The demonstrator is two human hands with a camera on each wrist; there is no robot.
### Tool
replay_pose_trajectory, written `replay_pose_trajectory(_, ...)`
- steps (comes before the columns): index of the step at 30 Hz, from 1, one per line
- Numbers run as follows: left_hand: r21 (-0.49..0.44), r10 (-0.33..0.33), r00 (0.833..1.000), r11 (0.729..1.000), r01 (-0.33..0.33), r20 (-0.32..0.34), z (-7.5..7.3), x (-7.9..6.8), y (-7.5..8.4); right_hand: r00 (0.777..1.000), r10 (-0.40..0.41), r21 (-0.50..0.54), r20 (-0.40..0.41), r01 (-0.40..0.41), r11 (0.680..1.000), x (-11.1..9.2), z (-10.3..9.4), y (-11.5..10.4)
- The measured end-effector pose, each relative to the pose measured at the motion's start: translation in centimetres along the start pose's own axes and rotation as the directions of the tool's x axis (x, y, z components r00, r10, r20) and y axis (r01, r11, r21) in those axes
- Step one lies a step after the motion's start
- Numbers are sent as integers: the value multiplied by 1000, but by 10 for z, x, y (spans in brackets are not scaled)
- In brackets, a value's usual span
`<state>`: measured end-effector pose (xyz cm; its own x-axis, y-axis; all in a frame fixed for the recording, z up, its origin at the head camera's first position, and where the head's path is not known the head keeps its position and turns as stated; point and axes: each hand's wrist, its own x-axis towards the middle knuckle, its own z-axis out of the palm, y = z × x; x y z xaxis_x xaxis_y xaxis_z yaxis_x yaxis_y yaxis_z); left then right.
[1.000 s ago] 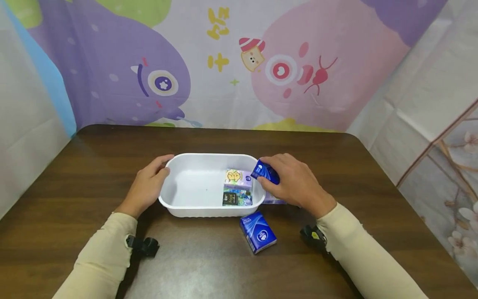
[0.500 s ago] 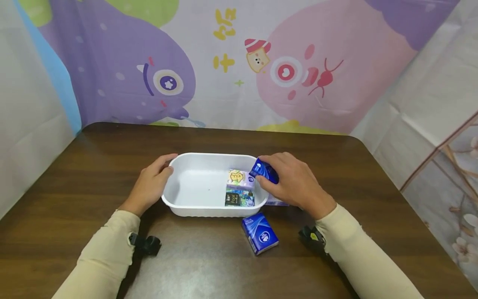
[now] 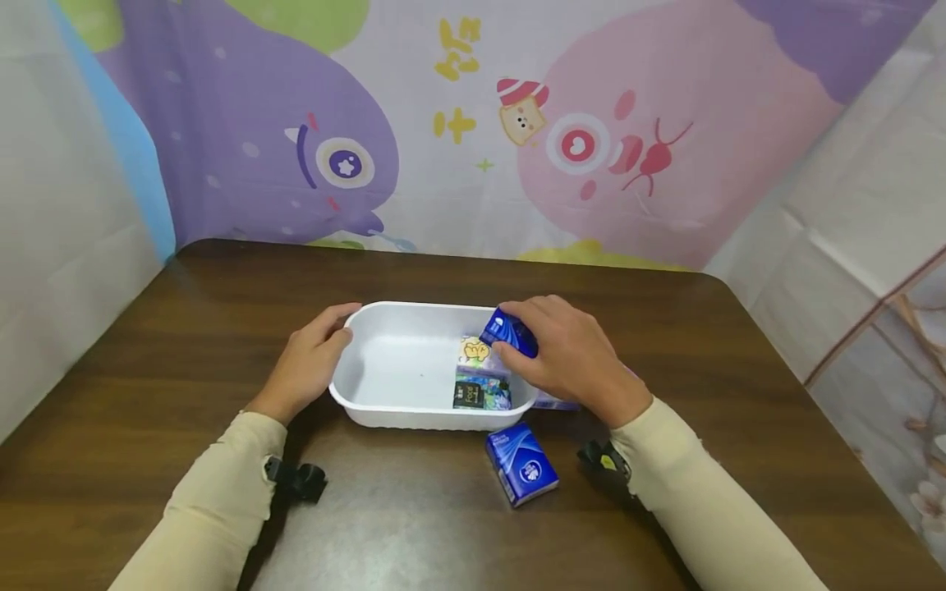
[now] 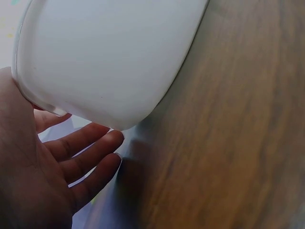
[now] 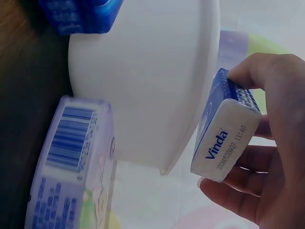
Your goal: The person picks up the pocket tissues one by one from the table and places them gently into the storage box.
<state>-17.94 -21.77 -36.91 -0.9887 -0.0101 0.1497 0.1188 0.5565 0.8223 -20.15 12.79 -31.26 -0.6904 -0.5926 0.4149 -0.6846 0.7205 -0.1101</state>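
Observation:
My left hand (image 3: 306, 361) holds the left end of a white plastic basin (image 3: 395, 357), thumb at the rim. In the left wrist view its other fingers (image 4: 88, 155) lie against the basin's outer wall. A blue tissue pack (image 3: 508, 331) is gripped in my right hand (image 3: 572, 357) above the basin's right end. Its white end, printed "Vinda", faces the right wrist camera. Inside the basin, at the right, sit a lilac tissue pack (image 3: 475, 351) with a yellow figure and a dark floral tissue pack (image 3: 482, 392). The held pack and hand partly cover the lilac one.
Another blue tissue pack (image 3: 522, 465) lies on the brown wooden table (image 3: 414, 525) in front of the basin's right end. Just right of the basin, a second lilac pack (image 5: 71, 157) stands partly hidden under my right hand. A cartoon-printed cloth (image 3: 458, 205) hangs behind the table.
My right hand has moved slightly left with the blue tissue pack, farther over the basin. The left hand stays at the rim; the whole head view has shifted a little.

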Motion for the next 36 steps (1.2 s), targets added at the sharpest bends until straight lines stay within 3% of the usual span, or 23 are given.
replay_pose_trajectory(7,-5,-5,1000,1000,5,3,0,2,-2,998,4,4,58,-4,1000,4,5,-8)
replay_pose_trajectory(21,-3,-11,1000,1000,11,7,-1,1,-1,994,-66,33,83,63,997,12,20,-27)
replay_pose_trajectory(30,-9,-32,999,999,32,26,-1,1,1,987,-49,55,156,41,998,14,20,-32)
replay_pose_trajectory(36,-10,-26,999,1000,27,21,-2,0,-1,982,-88,71,166,77,995,14,22,-35)
